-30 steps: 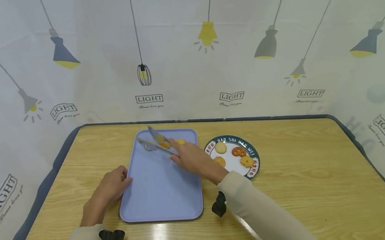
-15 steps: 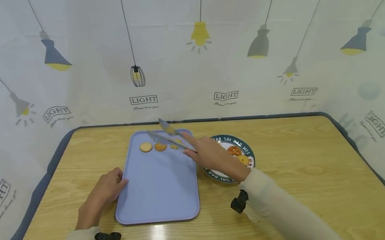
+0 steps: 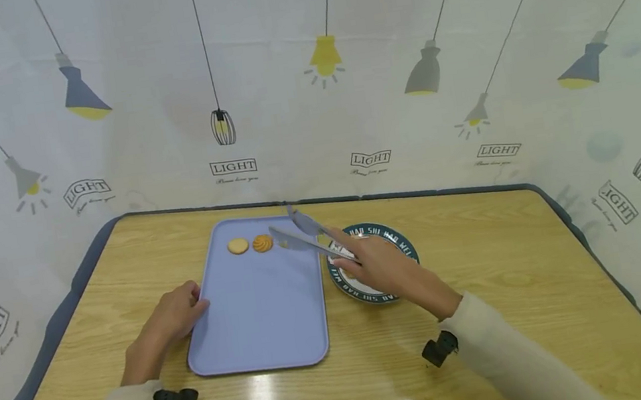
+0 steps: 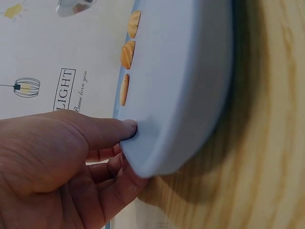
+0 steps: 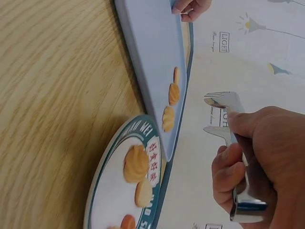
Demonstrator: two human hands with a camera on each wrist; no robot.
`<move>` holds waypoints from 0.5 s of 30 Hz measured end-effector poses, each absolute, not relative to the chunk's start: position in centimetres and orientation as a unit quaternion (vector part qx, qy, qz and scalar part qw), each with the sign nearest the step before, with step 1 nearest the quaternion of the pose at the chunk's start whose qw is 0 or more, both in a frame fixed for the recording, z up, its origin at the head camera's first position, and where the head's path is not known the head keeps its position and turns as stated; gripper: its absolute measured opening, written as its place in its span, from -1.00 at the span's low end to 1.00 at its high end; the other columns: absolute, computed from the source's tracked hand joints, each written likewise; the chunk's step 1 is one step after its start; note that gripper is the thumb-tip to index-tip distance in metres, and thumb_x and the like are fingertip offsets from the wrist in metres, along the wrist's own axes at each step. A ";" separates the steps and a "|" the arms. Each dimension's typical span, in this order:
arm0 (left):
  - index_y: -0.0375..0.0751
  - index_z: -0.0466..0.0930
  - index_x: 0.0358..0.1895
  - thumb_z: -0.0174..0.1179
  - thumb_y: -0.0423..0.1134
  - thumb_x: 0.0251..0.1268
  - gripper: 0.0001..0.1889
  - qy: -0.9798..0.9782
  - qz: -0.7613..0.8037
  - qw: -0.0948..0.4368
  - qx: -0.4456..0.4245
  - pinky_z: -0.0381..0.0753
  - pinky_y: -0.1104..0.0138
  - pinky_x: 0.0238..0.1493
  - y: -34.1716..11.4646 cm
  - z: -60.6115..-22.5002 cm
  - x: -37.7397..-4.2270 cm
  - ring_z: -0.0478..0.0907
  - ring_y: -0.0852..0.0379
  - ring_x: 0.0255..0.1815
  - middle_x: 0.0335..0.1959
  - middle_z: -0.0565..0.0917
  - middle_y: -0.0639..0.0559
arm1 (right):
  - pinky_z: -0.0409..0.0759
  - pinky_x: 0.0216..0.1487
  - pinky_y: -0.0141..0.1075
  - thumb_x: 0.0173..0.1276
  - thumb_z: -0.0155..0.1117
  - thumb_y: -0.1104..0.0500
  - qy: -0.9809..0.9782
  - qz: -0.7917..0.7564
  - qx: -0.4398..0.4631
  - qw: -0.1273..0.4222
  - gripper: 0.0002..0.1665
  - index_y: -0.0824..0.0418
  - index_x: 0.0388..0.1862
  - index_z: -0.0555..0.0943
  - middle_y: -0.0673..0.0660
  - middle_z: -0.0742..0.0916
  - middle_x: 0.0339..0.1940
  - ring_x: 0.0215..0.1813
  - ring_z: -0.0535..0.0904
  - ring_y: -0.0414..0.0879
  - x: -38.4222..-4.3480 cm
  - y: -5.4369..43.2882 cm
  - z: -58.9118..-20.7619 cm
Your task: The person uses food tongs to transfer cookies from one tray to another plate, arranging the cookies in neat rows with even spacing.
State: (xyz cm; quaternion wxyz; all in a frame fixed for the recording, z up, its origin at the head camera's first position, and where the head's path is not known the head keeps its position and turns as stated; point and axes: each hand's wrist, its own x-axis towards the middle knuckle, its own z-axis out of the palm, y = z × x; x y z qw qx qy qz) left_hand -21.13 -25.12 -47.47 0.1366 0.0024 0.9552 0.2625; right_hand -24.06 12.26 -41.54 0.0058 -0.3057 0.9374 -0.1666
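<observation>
My left hand (image 3: 174,312) pinches the left edge of a lavender tray (image 3: 256,310), thumb over the rim and fingers below it. Along the tray's far end lie a round plain cookie (image 3: 238,246), a swirled cookie (image 3: 262,243) and a third ridged cookie (image 5: 168,119), mostly behind the tongs in the head view. My right hand (image 3: 386,262) grips metal tongs (image 5: 250,205) above a green-rimmed plate (image 3: 370,298). Their tips are apart, with nothing visible between them. On the plate, a swirled cookie (image 5: 136,163) and a pale cookie (image 5: 143,192) show; my hand hides much of it in the head view.
The plate stands close to the tray's right side on a wooden table (image 3: 493,312). A pale curtain (image 3: 293,82) printed with lamps rises behind the table's far edge. More cookies show partly at the bottom of the right wrist view.
My right hand has carried the tongs rightward, from around the swirled cookie on the tray to over the plate. The tray's cookies are more exposed. My left hand keeps its hold.
</observation>
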 end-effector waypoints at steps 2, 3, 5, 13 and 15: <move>-0.48 0.40 -0.02 0.03 -0.26 0.44 -0.71 0.955 0.263 0.137 0.002 0.52 0.21 -0.34 -25.1 -47.5 -21.2 0.52 -0.02 -0.32 -0.25 0.60 -0.28 | 0.34 -0.55 -0.38 0.53 0.12 0.00 0.936 -0.172 -0.306 0.001 -0.28 0.16 0.56 0.18 -0.06 0.54 -0.61 -0.66 0.34 -0.27 -23.9 13.2 -41.8; -0.48 0.40 -0.01 0.03 -0.25 0.44 -0.71 0.955 0.264 0.138 0.001 0.52 0.21 -0.33 -25.1 -47.5 -21.2 0.53 -0.02 -0.31 -0.24 0.60 -0.29 | 0.33 -0.56 -0.39 0.53 0.13 0.01 0.937 -0.172 -0.305 -0.003 -0.28 0.19 0.55 0.20 -0.08 0.53 -0.61 -0.66 0.33 -0.28 -23.9 13.7 -41.9; -0.49 0.40 0.00 0.03 -0.25 0.44 -0.70 0.954 0.264 0.140 -0.001 0.54 0.20 -0.32 -25.1 -47.6 -21.3 0.53 -0.03 -0.30 -0.21 0.60 -0.31 | 0.31 -0.57 -0.39 0.52 0.14 0.01 0.938 -0.170 -0.301 -0.009 -0.28 0.23 0.54 0.22 -0.08 0.50 -0.65 -0.66 0.30 -0.29 -23.9 14.6 -42.2; -0.47 0.40 0.00 0.03 -0.24 0.45 -0.71 0.954 0.267 0.140 0.000 0.52 0.21 -0.33 -25.2 -47.6 -21.2 0.53 -0.02 -0.30 -0.22 0.60 -0.28 | 0.32 -0.54 -0.36 0.52 0.14 0.02 0.948 -0.164 -0.271 0.014 -0.26 0.31 0.53 0.20 -0.04 0.47 -0.67 -0.68 0.29 -0.25 -23.8 17.6 -42.9; -0.47 0.40 0.00 0.03 -0.24 0.45 -0.71 0.953 0.269 0.140 0.001 0.52 0.22 -0.33 -25.2 -47.6 -21.2 0.52 -0.03 -0.30 -0.22 0.60 -0.28 | 0.31 -0.57 -0.36 0.52 0.14 0.03 0.950 -0.163 -0.266 0.019 -0.25 0.30 0.54 0.19 -0.04 0.47 -0.70 -0.70 0.28 -0.25 -23.6 18.2 -43.1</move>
